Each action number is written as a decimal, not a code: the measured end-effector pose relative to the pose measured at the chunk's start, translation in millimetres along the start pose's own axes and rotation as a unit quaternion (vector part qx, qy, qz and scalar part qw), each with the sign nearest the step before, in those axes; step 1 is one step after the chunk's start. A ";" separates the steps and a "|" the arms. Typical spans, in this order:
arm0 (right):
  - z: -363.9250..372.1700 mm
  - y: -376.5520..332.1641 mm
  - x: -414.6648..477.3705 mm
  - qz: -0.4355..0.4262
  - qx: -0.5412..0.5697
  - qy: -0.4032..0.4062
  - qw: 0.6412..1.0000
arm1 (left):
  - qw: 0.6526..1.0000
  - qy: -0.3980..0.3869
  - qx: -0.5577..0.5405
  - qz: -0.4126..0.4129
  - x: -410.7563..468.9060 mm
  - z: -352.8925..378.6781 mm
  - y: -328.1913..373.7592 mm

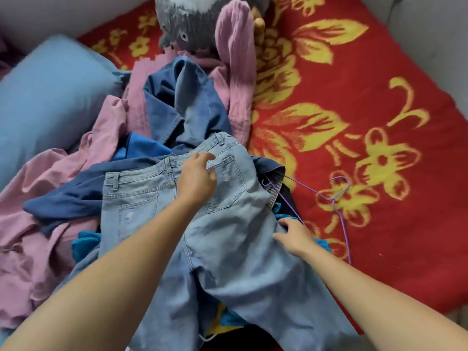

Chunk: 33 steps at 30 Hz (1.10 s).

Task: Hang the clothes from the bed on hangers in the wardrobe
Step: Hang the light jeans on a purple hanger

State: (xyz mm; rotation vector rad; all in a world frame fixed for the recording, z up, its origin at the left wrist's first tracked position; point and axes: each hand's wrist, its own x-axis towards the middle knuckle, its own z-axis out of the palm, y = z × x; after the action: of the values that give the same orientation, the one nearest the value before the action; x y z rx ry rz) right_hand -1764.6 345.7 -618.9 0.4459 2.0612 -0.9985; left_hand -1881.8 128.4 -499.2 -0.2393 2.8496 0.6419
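A pair of light blue jeans point(228, 249) is spread back-side up on top of the pile of clothes, legs trailing toward the near edge. The left hand point(196, 178) is laid on the seat by the waistband with fingers bent; whether denim is pinched cannot be told. The right hand point(295, 236) is rested on the jeans' right edge, fingers relaxed and spread, nothing gripped. Just right of it a purple wire hanger point(333, 200) lies on the blanket, one arm tucked under the clothes.

The step in hand is judged to be the picking and straightening of the jeans for hanging. Next, the hanger would need to be drawn free and the jeans folded over its bar.

Under and beyond the jeans, a pink garment point(50, 224), a dark blue garment point(192, 105) and teal cloth point(83, 243) are heaped. A blue pillow point(50, 97) lies far left. The bed is covered by a red blanket point(354, 110) with yellow flowers. A grey plush toy point(187, 24) sits at the far end, and a pale wall point(430, 26) is seen behind. No wardrobe is in view.
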 end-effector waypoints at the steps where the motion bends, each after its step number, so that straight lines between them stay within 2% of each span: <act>1: 4.3 4.9 2.1 -0.007 -0.011 0.022 1.000 | 0.995 -0.015 0.065 0.072 11.2 11.1 9.4; 3: 10.3 11.3 4.3 -0.026 -0.045 0.067 0.996 | 0.955 -0.073 0.197 0.210 28.8 31.4 29.1; 5: 11.2 15.7 4.2 -0.019 -0.079 0.075 0.994 | 0.898 -0.131 0.302 0.292 41.8 51.4 42.9; 7: 8.4 24.0 0.1 0.005 -0.095 0.055 0.994 | 0.856 -0.176 0.376 0.307 49.7 65.2 48.4; 10: 4.4 43.9 -15.0 -0.021 -0.119 0.047 0.992 | 0.839 -0.160 0.425 0.299 53.0 63.8 49.1; 12: 4.5 53.8 -27.6 -0.082 -0.134 0.128 0.979 | 0.846 -0.113 0.422 0.304 51.1 50.1 47.0; 15: 9.0 56.8 -47.1 -0.178 -0.112 0.269 0.940 | 0.872 -0.040 0.389 0.295 42.7 20.6 34.6; 18: 11.0 50.8 -73.7 -0.236 -0.106 0.337 0.905 | 0.898 0.010 0.359 0.256 29.0 -20.3 8.4; 21: 14.0 45.0 -112.9 -0.238 -0.077 0.389 0.887 | 0.912 0.048 0.337 0.229 8.0 -64.9 -26.5; 25: 44.6 17.6 -169.2 -0.284 -0.104 0.404 0.863 | 0.932 0.079 0.293 0.197 -20.4 -104.9 -79.9; 29: 109.0 -29.5 -218.8 -0.354 -0.133 0.394 0.838 | 0.973 0.081 0.179 0.121 -47.1 -133.8 -137.8; 33: 204.8 -73.1 -252.4 -0.372 -0.157 0.305 0.863 | 0.988 0.082 0.120 0.047 -60.7 -158.7 -195.9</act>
State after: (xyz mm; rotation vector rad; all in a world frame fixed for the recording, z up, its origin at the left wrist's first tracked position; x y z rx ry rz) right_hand -1546.8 146.6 -464.2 -0.2947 3.0287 -0.9752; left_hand -1810.2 -109.1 -423.7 -0.1235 3.0761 0.3007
